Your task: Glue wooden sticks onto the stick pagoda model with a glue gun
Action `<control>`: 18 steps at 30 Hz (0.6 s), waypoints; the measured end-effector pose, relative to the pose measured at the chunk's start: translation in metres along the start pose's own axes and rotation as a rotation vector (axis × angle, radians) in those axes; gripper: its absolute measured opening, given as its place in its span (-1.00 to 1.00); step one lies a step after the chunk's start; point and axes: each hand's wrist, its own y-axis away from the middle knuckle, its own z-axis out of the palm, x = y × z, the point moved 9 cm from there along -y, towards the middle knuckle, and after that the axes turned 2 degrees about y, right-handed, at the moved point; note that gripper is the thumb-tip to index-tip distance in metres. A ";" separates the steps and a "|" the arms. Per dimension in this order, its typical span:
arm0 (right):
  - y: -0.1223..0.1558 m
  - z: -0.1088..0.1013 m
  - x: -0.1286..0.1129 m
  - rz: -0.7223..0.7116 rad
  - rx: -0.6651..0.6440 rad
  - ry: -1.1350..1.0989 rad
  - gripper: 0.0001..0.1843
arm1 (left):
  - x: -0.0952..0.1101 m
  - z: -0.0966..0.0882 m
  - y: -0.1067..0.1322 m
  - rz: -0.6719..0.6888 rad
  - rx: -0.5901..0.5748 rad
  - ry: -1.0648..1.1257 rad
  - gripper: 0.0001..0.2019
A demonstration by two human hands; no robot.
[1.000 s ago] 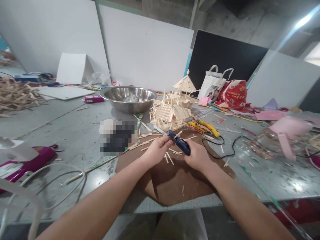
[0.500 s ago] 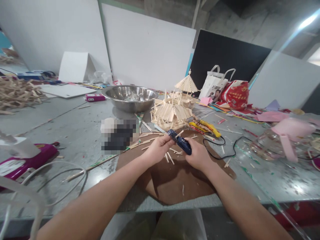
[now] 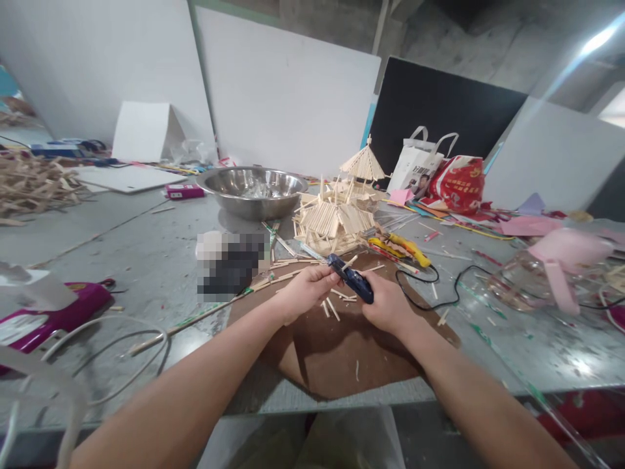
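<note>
In my right hand (image 3: 390, 303) is a dark blue utility knife (image 3: 357, 282), the fingers closed round its handle. Its pale blade points to the far left. My left hand (image 3: 308, 294) is pinched close to the knife, on a thin wooden stick (image 3: 349, 262) whose end shows beyond the blue body. The fingers partly hide where stick and knife meet. Under both hands lies a brown sheet (image 3: 342, 365) with loose sticks on it. Just beyond stands a stick-built pavilion model (image 3: 325, 220) with a pointed roof (image 3: 364, 163).
A steel basin (image 3: 254, 205) stands behind, left of the model. Yellow-handled pliers (image 3: 410, 249) and a black cord (image 3: 434, 305) lie to the right, near a pink-lidded clear jug (image 3: 532, 280). On the left are a purple power strip (image 3: 88, 306) and a white cable (image 3: 110, 319).
My left fingers have shifted slightly along beside the knife. The knife and my right hand look almost unmoved, and the view has tilted a little.
</note>
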 end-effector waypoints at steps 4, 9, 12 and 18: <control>-0.001 0.001 0.003 0.026 0.013 0.029 -0.60 | 0.016 -0.010 0.003 0.213 0.220 -0.370 -0.76; -0.003 0.001 0.004 0.035 0.046 0.034 -0.63 | 0.018 -0.014 0.005 0.239 0.331 -0.567 -0.74; -0.002 0.000 0.003 0.006 0.069 0.024 -0.60 | 0.021 -0.009 0.003 0.239 0.252 -0.443 -0.76; -0.002 -0.003 0.000 -0.053 0.084 -0.027 -0.58 | 0.006 0.000 0.001 0.048 0.090 -0.020 -0.75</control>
